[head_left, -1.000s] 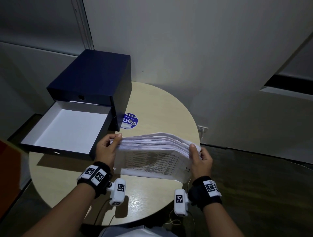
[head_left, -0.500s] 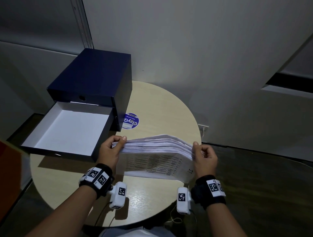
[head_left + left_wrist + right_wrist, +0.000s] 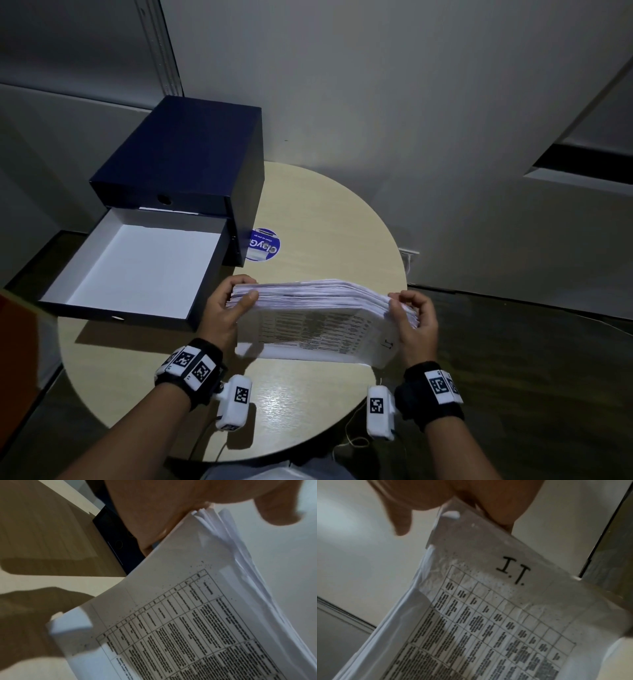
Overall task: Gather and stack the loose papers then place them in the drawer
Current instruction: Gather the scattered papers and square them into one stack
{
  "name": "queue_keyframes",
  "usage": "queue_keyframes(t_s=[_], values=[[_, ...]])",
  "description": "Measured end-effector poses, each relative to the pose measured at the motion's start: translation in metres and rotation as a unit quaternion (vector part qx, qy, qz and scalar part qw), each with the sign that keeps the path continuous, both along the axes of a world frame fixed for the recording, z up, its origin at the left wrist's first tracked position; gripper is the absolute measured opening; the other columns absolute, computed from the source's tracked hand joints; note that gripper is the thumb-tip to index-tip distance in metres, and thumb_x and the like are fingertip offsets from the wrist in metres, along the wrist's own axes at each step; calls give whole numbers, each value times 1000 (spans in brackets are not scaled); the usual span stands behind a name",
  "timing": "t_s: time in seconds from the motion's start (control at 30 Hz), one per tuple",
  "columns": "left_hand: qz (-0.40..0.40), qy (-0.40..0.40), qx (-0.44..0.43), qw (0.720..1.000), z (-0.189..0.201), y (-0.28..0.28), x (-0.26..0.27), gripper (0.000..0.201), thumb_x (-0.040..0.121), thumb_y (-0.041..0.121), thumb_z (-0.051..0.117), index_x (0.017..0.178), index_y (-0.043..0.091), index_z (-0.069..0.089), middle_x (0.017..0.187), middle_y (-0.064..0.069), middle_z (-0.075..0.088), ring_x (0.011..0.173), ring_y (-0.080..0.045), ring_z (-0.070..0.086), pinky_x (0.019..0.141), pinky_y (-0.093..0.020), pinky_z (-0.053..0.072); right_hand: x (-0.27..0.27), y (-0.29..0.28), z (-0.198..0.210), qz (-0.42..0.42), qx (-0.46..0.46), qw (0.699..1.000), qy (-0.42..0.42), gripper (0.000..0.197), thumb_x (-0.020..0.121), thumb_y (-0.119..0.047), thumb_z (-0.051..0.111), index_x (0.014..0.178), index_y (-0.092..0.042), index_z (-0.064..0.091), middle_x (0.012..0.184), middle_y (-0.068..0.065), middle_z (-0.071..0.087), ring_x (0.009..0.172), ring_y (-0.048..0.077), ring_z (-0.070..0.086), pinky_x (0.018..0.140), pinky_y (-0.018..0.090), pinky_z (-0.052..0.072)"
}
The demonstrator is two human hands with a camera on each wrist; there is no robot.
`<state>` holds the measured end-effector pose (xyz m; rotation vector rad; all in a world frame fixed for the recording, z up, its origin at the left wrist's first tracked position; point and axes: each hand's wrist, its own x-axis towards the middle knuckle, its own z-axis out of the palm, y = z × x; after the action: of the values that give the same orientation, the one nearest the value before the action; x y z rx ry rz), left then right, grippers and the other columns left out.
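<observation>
Gaping white-lined drawer [image 3: 133,270] bare, paper stack [image 3: 318,318] in both hands

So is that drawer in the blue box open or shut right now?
Open. The drawer is pulled out of the dark blue box, its white inside bare; the paper stack is in both hands, not yet in it.

Round blue sticker [image 3: 263,245] on beige table [image 3: 329,219].
</observation>
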<state>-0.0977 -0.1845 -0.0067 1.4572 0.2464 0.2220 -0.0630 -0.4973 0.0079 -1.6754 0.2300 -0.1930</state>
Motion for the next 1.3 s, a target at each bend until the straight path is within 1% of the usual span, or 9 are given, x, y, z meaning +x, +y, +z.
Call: queue_keyframes(t_s=[0.07,0.17,0.23,0.37,0.47,0.6,0.87,1.0,1.3], values=[[-63,6,-23,998,-1,6,-5,69,60,34,85,118,15,55,103,12,67,96,-7,65,76,-19,56,-5,-13,-9,81,45,996,14,52,75,-10,72,122,-11,51,112,0,62,94,4,65,72,24,57],[-77,40,-2,996,-2,8,-7,68,65,-12,68,122,19,49,114,4,60,104,-13,60,70,-22,58,-8,-23,-26,122,8,989,79,62,79,16,63,126,-21,48,118,8,60,108,18,62,77,25,57],[-53,94,78,991,-2,4,-3,61,75,-23,54,111,26,56,113,3,58,105,-15,57,67,-25,57,-6,-21,-32,93,-30,990,105,50,86,9,63,115,-31,54,118,7,62,110,19,61,80,23,54],[36,153,120,980,-10,-2,19,31,84,-6,48,80,20,64,84,-5,64,79,-25,57,67,-35,45,-1,-8,-30,59,-54,988,135,29,96,-5,54,111,-31,55,108,-5,64,107,20,63,87,37,54],[62,108,112,986,9,-7,24,32,85,-10,48,72,16,61,76,-6,60,72,-16,56,67,-26,45,-3,-7,-14,49,-22,993,106,32,96,-1,52,115,-27,52,107,-7,63,98,8,62,73,24,52],[39,25,112,993,28,-2,9,22,84,-17,52,88,2,60,84,-3,61,72,4,56,61,-6,45,-17,-17,-9,34,30,995,83,39,93,-1,57,122,-25,46,106,-6,62,96,6,60,75,26,50],[-33,127,69,989,-9,8,5,36,91,1,62,110,31,58,107,0,67,105,-18,61,85,-35,52,-19,-4,-33,59,-14,988,140,40,95,3,54,128,-18,47,99,-9,60,98,17,58,57,7,49],[-25,156,94,983,-9,1,7,23,94,12,59,109,29,56,101,7,66,101,-19,62,82,-35,51,-16,1,-31,48,-22,988,144,30,96,-7,56,123,-19,53,100,-3,63,100,22,61,74,25,49],[-4,103,80,991,-17,12,12,45,73,-27,48,86,16,57,86,-6,57,81,-23,53,63,-29,44,-12,-6,-31,23,-37,993,105,46,82,19,52,114,-15,53,99,3,64,87,11,63,68,14,50]])
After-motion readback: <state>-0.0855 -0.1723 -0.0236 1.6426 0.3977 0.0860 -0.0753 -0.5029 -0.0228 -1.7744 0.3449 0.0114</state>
